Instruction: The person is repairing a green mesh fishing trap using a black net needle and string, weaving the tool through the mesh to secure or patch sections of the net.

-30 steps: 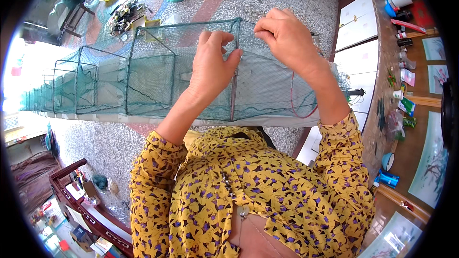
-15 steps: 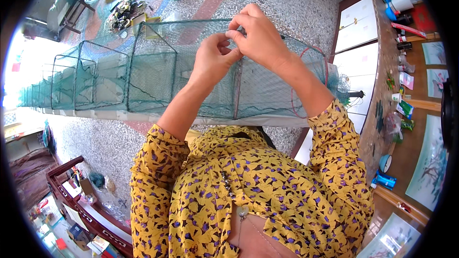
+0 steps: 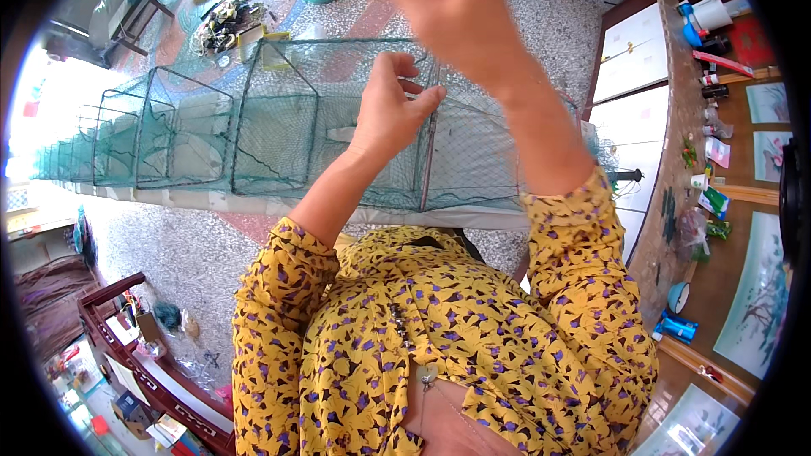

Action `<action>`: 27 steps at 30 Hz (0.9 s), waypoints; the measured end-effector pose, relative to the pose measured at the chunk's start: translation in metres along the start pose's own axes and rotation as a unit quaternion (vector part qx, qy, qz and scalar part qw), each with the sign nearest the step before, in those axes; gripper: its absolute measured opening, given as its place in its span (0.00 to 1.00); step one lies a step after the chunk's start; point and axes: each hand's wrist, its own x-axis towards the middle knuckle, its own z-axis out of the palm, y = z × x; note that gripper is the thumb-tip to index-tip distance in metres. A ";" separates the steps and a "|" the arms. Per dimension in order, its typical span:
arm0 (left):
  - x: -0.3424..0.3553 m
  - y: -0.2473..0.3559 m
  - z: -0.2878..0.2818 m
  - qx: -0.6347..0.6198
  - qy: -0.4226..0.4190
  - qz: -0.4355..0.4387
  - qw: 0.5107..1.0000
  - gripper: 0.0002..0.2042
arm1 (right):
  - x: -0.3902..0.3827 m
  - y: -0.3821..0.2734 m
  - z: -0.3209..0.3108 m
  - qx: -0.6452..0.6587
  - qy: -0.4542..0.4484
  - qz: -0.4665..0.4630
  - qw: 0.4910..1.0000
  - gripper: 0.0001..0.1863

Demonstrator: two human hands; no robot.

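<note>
Netting [image 3: 274, 139] lies along the near edge of a pale support [image 3: 490, 219]; over it, the left hand [image 3: 389, 110] curls, pinch unclear. Farther, the blurred right hand [image 3: 452, 17] has lifted away — grip unreadable — seemingly pausing their joint work.

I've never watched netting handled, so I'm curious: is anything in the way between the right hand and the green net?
No separate object visibly stands between the right hand and the green net. Only the left hand is close to that path, by the net's upper edge; blur hides finer detail.
</note>
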 end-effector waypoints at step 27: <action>-0.012 0.019 -0.010 0.202 0.023 0.163 0.966 0.09 | -0.048 -0.018 -0.072 -0.254 -0.112 0.138 0.951 0.05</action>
